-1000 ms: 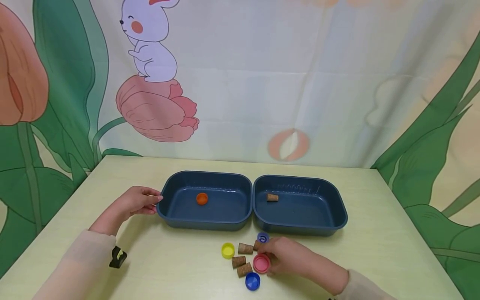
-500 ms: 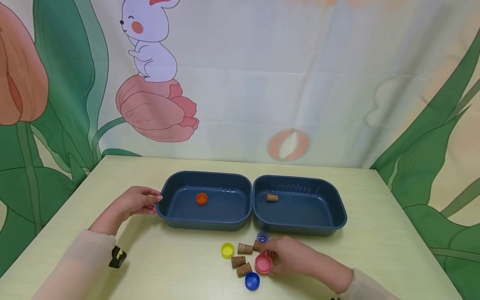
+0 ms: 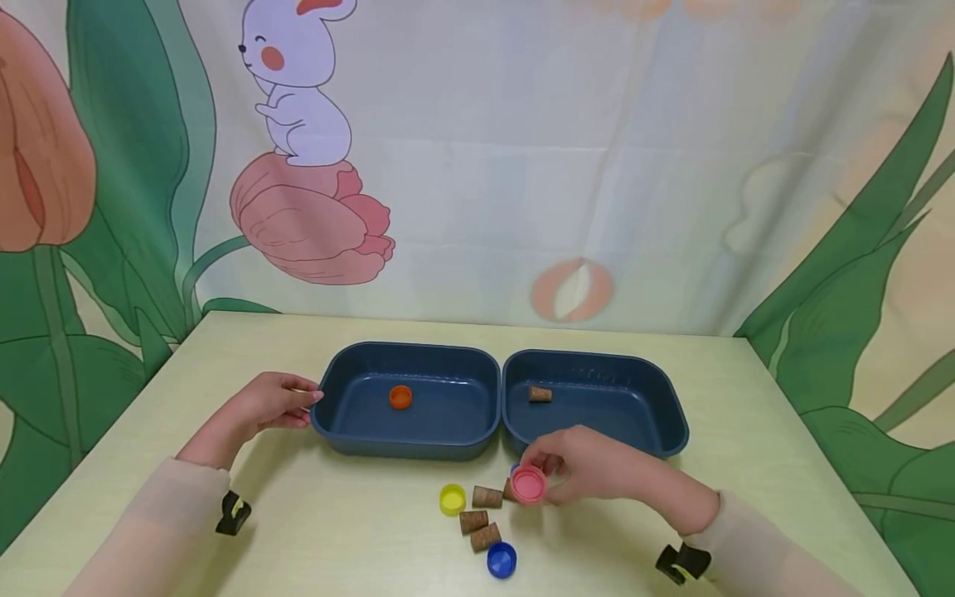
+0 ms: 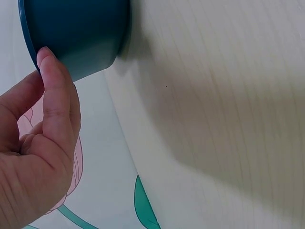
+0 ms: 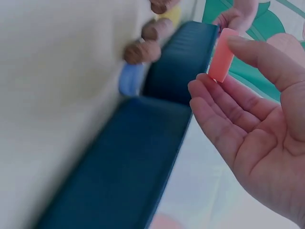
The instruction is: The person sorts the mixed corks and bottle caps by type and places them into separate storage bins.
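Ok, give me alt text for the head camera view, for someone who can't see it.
A right hand pinches a pink bottle cap above corks and caps on a pale table. The left hand touches the left of two blue trays, which holds an orange cap.

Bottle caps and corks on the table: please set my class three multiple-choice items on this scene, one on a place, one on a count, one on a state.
1. Where does the orange cap lie?
A. in the left tray
B. in the right tray
C. on the table

2. How many corks lie inside the right tray?
A. none
B. one
C. three

3. What is the state of the pink cap?
A. flat on the table
B. inside a tray
C. lifted in the right hand

Key: 1 A, it sits on the left tray's floor. 2 B, a single cork lies there. 3 C, the fingers and thumb pinch it above the table.
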### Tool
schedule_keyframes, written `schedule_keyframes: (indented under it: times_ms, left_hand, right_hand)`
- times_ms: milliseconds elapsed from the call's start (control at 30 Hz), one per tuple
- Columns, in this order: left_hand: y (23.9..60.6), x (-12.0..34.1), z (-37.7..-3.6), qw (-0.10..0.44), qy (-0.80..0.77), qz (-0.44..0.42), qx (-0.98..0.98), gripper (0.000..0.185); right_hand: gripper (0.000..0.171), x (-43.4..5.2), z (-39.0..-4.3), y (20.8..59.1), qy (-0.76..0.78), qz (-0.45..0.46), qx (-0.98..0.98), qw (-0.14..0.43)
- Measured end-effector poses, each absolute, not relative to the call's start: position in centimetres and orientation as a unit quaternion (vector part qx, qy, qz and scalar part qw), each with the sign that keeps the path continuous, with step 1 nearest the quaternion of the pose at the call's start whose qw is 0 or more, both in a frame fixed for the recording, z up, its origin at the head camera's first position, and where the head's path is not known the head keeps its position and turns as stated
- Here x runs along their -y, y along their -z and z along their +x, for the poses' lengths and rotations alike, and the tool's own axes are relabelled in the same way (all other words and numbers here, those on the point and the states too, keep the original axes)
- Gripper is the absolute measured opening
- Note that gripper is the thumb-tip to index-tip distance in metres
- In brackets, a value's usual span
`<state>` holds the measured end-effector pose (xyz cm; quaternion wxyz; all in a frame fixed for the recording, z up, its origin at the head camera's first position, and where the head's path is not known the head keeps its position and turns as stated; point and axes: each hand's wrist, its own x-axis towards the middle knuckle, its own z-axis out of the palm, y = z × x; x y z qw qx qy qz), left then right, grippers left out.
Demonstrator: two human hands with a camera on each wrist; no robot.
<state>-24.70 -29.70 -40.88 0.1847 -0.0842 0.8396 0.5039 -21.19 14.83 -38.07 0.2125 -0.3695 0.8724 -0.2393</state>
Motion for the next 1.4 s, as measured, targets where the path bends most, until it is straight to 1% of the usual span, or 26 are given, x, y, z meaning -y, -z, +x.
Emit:
schedule_keyframes:
  times_ms: [67,267,533,933,1133,1400]
  left_hand:
    - [40.8,29.7,-24.7,0.185,-0.504,-0.083,-0.839,0.050]
    - [40.6,29.6,-24.7,0.183,-0.505,-0.077,-0.840,0.050]
    - [40.8,29.7,-24.6,0.186,-0.507,-0.079,-0.838,0.050]
    - [41.0,29.8,-24.6,0.187,-0.506,-0.081,-0.838,0.051]
    - [41.2,30.1,-24.8,0.185,-0.504,-0.059,-0.841,0.050]
    - [41.2,30.2,-25.0,0.186,-0.508,-0.066,-0.838,0.049]
  right_hand:
    - [0.028,-14.8,-21.6,37.5,0.243,-0.375,-0.870,0.207]
    - [0.033,-14.3,-23.0,35.6,0.226,-0.375,-0.878,0.191]
    - [0.035,-13.2,-25.2,33.9,0.233,-0.348,-0.888,0.189]
    - [0.036,-10.8,-28.0,31.7,0.241,-0.389,-0.869,0.191]
    - [0.039,-9.1,-29.5,30.7,0.207,-0.391,-0.877,0.186]
    - [0.040,-7.0,-31.0,29.7,0.175,-0.407,-0.877,0.183]
